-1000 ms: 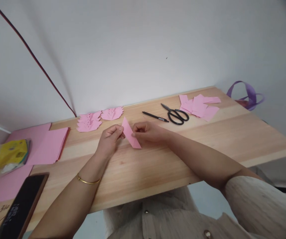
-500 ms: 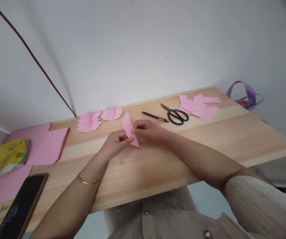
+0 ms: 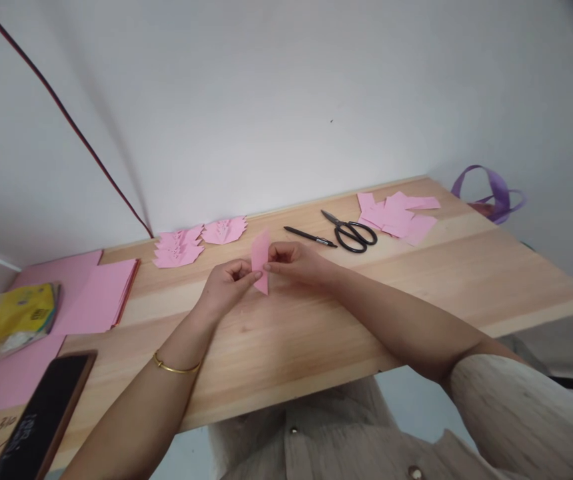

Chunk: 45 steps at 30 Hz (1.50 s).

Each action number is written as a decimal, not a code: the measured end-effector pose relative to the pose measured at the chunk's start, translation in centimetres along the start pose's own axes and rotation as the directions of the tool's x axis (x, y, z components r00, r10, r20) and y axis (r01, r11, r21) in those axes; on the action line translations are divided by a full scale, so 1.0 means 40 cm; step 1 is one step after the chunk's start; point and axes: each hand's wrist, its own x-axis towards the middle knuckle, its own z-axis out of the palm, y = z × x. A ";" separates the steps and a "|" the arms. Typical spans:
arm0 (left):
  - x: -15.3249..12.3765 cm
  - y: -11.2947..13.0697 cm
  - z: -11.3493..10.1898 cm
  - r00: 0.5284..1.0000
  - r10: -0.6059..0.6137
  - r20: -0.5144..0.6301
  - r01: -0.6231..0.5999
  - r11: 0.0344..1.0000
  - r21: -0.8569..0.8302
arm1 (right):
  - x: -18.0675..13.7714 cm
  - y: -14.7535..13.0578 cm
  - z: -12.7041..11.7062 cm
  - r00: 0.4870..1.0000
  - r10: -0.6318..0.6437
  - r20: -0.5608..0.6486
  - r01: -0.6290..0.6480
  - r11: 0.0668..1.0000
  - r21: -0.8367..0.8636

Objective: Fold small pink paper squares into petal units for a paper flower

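A narrow folded strip of pink paper (image 3: pixel 260 259) stands nearly upright above the middle of the wooden table (image 3: pixel 316 320). My left hand (image 3: pixel 226 285) pinches its lower left edge, fingers closed. My right hand (image 3: pixel 294 260) pinches it from the right side, fingers also closed. A gold bangle sits on my left wrist.
Cut pink paper shapes (image 3: pixel 196 240) lie at the back by the wall. Black scissors (image 3: pixel 351 233) and a black pen (image 3: pixel 310 236) lie to the right, then loose pink scraps (image 3: pixel 399 212) and a purple ribbon (image 3: pixel 491 190). Pink sheets (image 3: pixel 99 293), a yellow packet (image 3: pixel 14 320) and a phone (image 3: pixel 41 417) are at the left.
The pink strip has turned from slanting to nearly upright between my fingers. My left hand shifted its pinch lower and toward the right hand.
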 end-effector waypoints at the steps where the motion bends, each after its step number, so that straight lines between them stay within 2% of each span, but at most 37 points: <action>1: -0.001 0.002 0.000 1.000 0.001 0.019 -0.001 1.000 -0.010 | 0.000 0.000 0.000 1.000 -0.004 -0.001 0.004 1.000 0.000; 4: -0.006 0.013 0.002 0.998 0.013 0.054 -0.010 0.999 -0.042 | 0.000 0.001 0.001 1.000 -0.013 0.013 0.013 1.000 0.002; 12: -0.003 0.007 0.001 0.998 0.062 0.020 -0.059 0.992 -0.111 | -0.009 -0.009 -0.001 0.993 0.006 0.118 0.000 0.998 -0.056; 20: -0.004 0.000 -0.001 0.999 0.018 0.046 -0.014 0.995 -0.101 | -0.006 -0.002 0.004 0.996 -0.005 0.092 0.009 0.999 -0.043; 23: -0.004 -0.002 0.003 1.000 0.014 0.008 -0.012 0.983 -0.182 | -0.001 0.002 0.005 0.998 -0.054 0.015 0.054 0.998 -0.031; 27: 0.002 -0.009 0.004 0.996 -0.026 -0.081 -0.006 0.930 -0.369 | 0.003 -0.006 0.003 0.963 -0.171 -0.207 0.148 0.981 -0.125; 29: 0.003 -0.007 0.001 0.997 -0.073 -0.024 0.053 0.882 -0.468 | 0.001 -0.010 0.004 0.941 -0.225 -0.254 0.180 0.966 -0.187; 31: 0.001 -0.002 -0.002 0.985 -0.124 0.124 0.172 0.814 -0.556 | -0.001 -0.010 0.007 0.924 -0.301 -0.235 0.240 0.937 -0.255; 33: -0.002 0.004 -0.005 0.950 -0.149 0.275 0.292 0.738 -0.608 | -0.003 -0.008 0.012 0.905 -0.390 -0.173 0.316 0.885 -0.340; 34: -0.003 0.006 -0.006 0.935 -0.153 0.320 0.329 0.709 -0.624 | -0.004 -0.007 0.015 0.895 -0.423 -0.140 0.347 0.858 -0.378; 36: -0.004 0.008 -0.006 0.930 -0.154 0.334 0.345 0.678 -0.649 | -0.005 -0.006 0.019 0.889 -0.446 -0.107 0.370 0.836 -0.406; 38: -0.003 0.007 -0.004 0.946 -0.162 0.282 0.314 0.683 -0.660 | -0.005 -0.006 0.021 0.906 -0.401 -0.134 0.334 0.874 -0.354; 41: 0.000 0.004 0.000 0.969 -0.171 0.177 0.245 0.730 -0.638 | -0.005 -0.008 0.020 0.949 -0.252 -0.190 0.206 0.951 -0.232; 45: 0.003 -0.004 0.006 0.984 -0.150 0.100 0.180 0.819 -0.544 | -0.005 -0.007 0.015 0.981 -0.103 -0.163 0.064 0.972 -0.228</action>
